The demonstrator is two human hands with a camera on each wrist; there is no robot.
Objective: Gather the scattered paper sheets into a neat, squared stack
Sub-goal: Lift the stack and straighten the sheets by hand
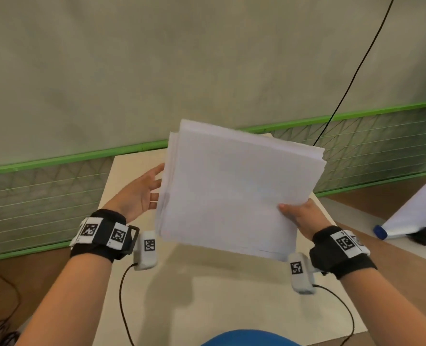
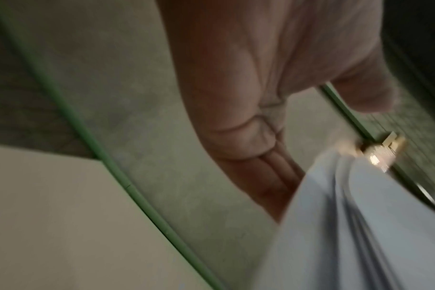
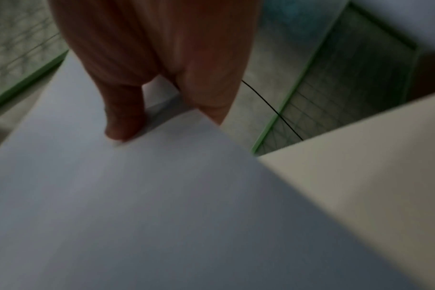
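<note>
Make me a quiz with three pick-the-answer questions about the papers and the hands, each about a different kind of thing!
1. Where is the paper stack?
A. flat on the table
B. held up above the table
C. on the floor

2. What colour is the rail behind the table?
A. red
B. yellow
C. green

3. What is the right hand doing?
A. pinching the stack's corner
B. resting on the table
C. pointing at the wall

Answers: 1 B, the stack casts a shadow on the bare tabletop beneath it. 2 C, the head view shows a bright green strip. 3 A, the thumb lies on top of the sheets, fingers below, while the left hand stays open at the other edge.
</note>
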